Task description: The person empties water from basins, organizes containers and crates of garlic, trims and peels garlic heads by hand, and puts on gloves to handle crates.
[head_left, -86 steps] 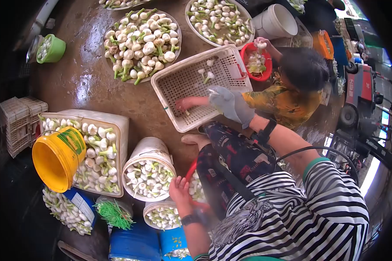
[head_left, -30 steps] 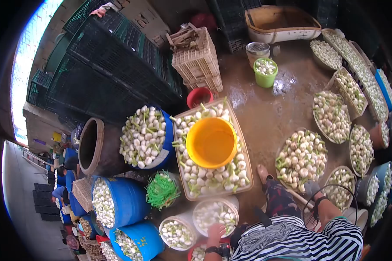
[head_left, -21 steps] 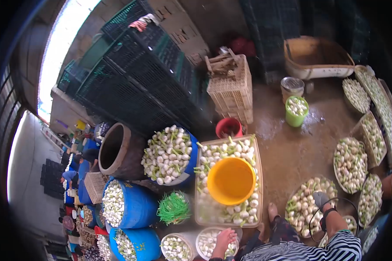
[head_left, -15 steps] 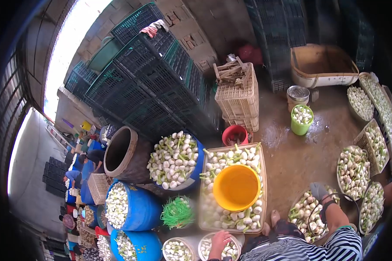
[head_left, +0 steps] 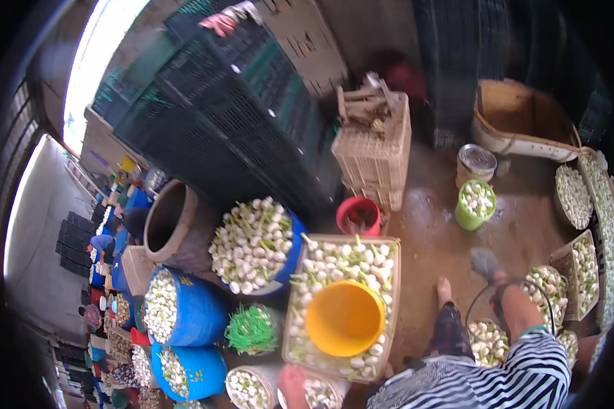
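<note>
My left hand [head_left: 293,387] is bare and blurred, at the rim of a white bucket [head_left: 340,399] holding white bulbs with green stems that look like garlic. Its fingers are too smeared to read. My right hand [head_left: 486,264], in a grey glove, reaches forward over the floor with fingers stretched and nothing visible in them. A thin dark hoop handle [head_left: 476,298] arches by my right forearm, above a basket of bulbs [head_left: 488,343]. Whether the handle rests on the arm, I cannot tell. A yellow bucket [head_left: 345,318] sits on bulbs in a wide beige crate [head_left: 393,273].
Blue barrels [head_left: 201,313] of bulbs stand on the left beside a brown vat [head_left: 187,204]. Dark stacked crates [head_left: 232,109] rise behind. A green bucket [head_left: 472,215] stands on the wet floor. Baskets of bulbs [head_left: 580,273] line the right. Other people [head_left: 104,244] work far left.
The view has shifted, so the crate and barrels sit further left. My right hand has moved forward and left, away from the bulbs at right. A bare foot now shows more fully.
</note>
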`<move>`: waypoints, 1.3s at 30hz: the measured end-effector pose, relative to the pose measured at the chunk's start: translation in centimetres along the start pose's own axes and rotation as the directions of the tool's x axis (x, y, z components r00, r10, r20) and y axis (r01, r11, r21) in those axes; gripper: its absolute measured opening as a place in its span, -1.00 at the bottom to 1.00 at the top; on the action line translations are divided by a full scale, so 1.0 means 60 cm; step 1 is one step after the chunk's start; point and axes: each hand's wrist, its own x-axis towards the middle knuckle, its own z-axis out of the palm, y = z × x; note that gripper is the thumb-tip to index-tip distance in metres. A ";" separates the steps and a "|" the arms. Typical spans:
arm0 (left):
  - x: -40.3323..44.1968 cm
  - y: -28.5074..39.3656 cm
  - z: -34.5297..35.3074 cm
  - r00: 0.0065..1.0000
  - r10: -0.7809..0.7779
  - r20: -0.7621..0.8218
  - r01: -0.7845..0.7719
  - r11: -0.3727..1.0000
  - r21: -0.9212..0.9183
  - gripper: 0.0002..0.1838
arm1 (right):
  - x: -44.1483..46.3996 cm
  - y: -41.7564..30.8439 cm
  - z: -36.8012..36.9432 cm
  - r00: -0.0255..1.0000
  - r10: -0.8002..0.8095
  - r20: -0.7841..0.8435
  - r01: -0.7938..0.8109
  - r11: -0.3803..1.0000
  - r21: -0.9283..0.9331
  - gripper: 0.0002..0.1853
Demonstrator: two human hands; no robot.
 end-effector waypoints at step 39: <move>0.246 0.760 1.086 0.684 0.729 -0.017 -0.725 0.683 0.093 -0.41 | 0.964 -0.928 -0.361 0.733 -0.637 0.238 0.381 0.674 0.632 -0.55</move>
